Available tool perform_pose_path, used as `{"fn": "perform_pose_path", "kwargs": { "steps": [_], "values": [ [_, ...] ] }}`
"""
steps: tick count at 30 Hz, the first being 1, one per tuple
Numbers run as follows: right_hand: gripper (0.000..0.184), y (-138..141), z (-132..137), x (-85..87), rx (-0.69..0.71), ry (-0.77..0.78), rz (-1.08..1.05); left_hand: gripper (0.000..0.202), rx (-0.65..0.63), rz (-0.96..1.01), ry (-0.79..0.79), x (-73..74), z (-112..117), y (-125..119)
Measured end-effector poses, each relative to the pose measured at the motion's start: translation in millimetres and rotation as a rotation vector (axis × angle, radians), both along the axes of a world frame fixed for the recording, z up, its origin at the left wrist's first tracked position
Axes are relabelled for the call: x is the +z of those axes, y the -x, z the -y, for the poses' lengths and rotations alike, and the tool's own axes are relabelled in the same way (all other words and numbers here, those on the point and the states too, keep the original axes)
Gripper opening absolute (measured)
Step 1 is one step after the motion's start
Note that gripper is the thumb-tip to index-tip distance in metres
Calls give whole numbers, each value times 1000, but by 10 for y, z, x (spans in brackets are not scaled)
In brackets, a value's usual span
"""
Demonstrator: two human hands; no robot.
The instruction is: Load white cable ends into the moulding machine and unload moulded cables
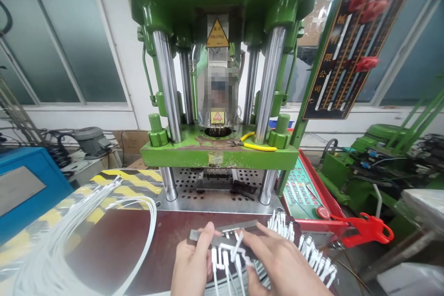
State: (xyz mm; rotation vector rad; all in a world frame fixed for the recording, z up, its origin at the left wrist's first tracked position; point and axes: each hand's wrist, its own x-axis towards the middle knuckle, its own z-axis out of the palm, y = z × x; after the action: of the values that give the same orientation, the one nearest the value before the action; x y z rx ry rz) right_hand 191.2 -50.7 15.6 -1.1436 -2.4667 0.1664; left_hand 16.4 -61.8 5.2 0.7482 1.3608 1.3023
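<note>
My left hand (191,266) is closed around the left end of a dark metal mold bar (225,242), its thumb lying along the top. Several white cables (227,274) with molded white ends hang from the front of the bar toward me. My right hand (284,263) is closed at the right part of the bar, with thumb and index finger at a white cable end (238,244). Behind these fingers a second dark metal piece (243,226) shows in part. The fingers hide the bar's right end.
A green press (218,159) stands ahead, with yellow-handled pliers (256,147) on its plate. Coiled white cables (65,236) lie at left on the brown tabletop (114,240). Bundled white cable ends (315,259) lie at right, near a button panel (301,189) and a red air gun (367,229).
</note>
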Motion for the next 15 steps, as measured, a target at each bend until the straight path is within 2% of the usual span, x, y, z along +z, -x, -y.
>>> {"fn": "perform_pose_path", "kwargs": {
  "steps": [3,7,10,15],
  "values": [
    [61,-42,19,56,-73,80,-48,52,3,-27,40,6,5,-15],
    [75,24,52,173,-51,86,-15,49,-26,-130,13,12,-2,-70],
    [68,115,49,204,-27,116,2,45,-40,-199,-55,-8,-6,-141],
    [60,138,58,108,-34,99,-30,44,-60,-314,-151,-50,2,-258]
  ]
}}
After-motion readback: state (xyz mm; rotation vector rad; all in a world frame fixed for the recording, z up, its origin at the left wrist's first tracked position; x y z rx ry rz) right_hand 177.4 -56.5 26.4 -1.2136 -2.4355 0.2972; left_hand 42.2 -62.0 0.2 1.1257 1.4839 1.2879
